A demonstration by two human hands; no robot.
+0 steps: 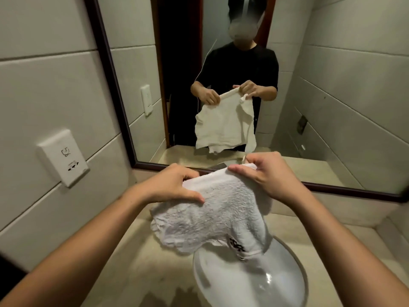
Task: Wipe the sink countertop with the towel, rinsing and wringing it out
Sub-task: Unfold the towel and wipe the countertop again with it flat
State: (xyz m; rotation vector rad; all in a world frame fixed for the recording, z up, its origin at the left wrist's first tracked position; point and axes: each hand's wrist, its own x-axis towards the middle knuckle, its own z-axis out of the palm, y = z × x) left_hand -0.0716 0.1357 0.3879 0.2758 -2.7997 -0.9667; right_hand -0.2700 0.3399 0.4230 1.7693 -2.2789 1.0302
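I see the white terry towel (219,218) held up in the air over the sink basin (250,282), and it hides the back of the bowl and whatever tap stands behind it. Only a small metal part peeks out under the towel's lower edge, too small to make out. A dark printed mark near that edge is crumpled and unreadable. The basin's near rim runs off the bottom of the view.

My left hand (174,185) has its grip pinched on the towel's upper left edge, thumb in front, fingers curled behind the cloth. My right hand (265,173) has its grip closed on the upper right corner, a small tuft poking out above the knuckles. The towel hangs loose and nubbly, its bottom hem rumpled.

The table (132,262) is smooth beige stone with a dull sheen. The basin is glossy white ceramic, oval. A dark-framed mirror (221,85) repeats the hands and towel. A white wall outlet plate (64,158) sits on the pale tiled wall to the left.
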